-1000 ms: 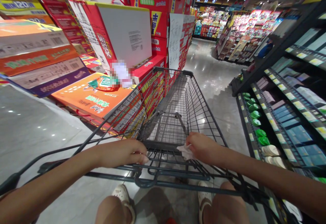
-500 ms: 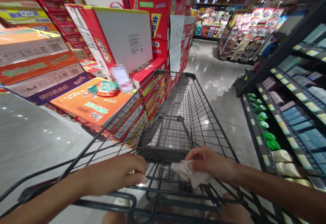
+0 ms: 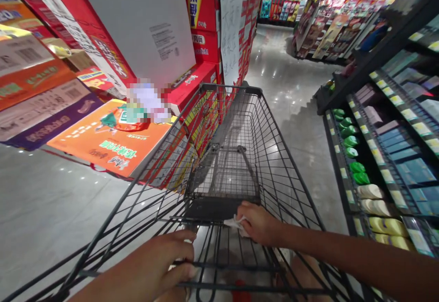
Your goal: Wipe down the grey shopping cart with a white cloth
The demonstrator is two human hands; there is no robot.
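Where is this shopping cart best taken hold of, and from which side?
By a near crossbar, from the rear, palm down. It runs sideways across the cart and is thin enough to wrap, as the left hand shows. The right hand, pinching a tissue, sits on the flat flap, which probably offers less to close around.

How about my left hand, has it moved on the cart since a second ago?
Yes. The left hand has drawn back toward the person, away from the dark seat panel.

Pixel blur covered part of the flat orange cardboard carton (image 3: 103, 142). The right hand (image 3: 259, 224) hid most of a crumpled white tissue (image 3: 234, 223).
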